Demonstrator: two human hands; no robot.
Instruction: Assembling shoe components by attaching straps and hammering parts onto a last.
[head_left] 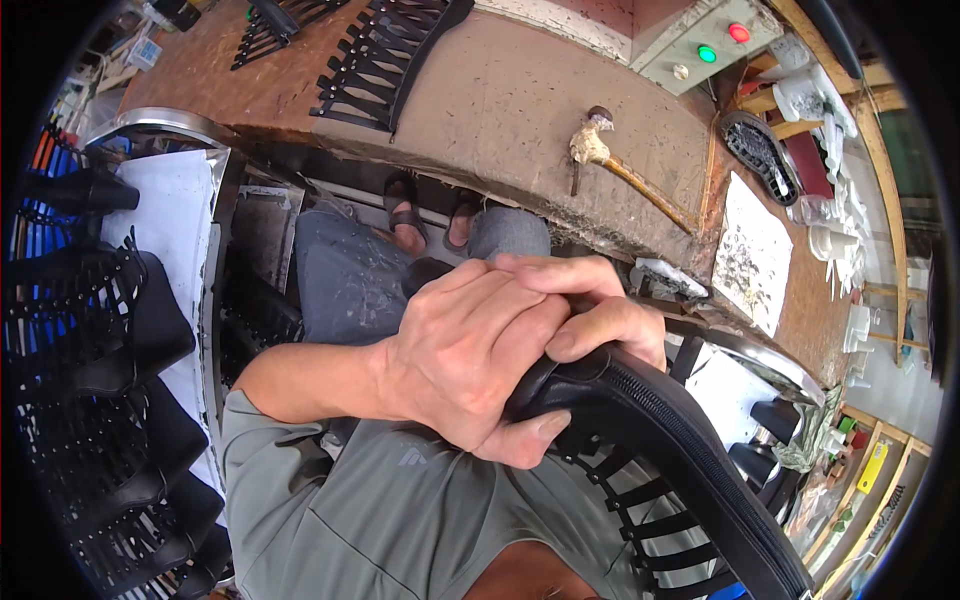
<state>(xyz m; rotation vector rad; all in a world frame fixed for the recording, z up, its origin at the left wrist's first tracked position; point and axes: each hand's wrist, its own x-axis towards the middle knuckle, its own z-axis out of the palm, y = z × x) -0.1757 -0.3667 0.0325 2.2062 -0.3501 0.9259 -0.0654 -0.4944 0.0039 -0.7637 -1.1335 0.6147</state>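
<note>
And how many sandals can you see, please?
2: the left sandal and right sandal, both worn, below the bench; others may be hidden.

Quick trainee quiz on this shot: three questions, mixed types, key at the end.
1. Multiple choice: which fastener runs along the boot?
A) Laces
B) Zip
C) Buckle

2. True or false: the hammer is in the left hand.

3. Fill in the colour: next to the red button sits a brighter-than-grey, coloured one; it is ____.

Key:
1. B, a zip.
2. False; it lies on the bench.
3. Green.
</note>
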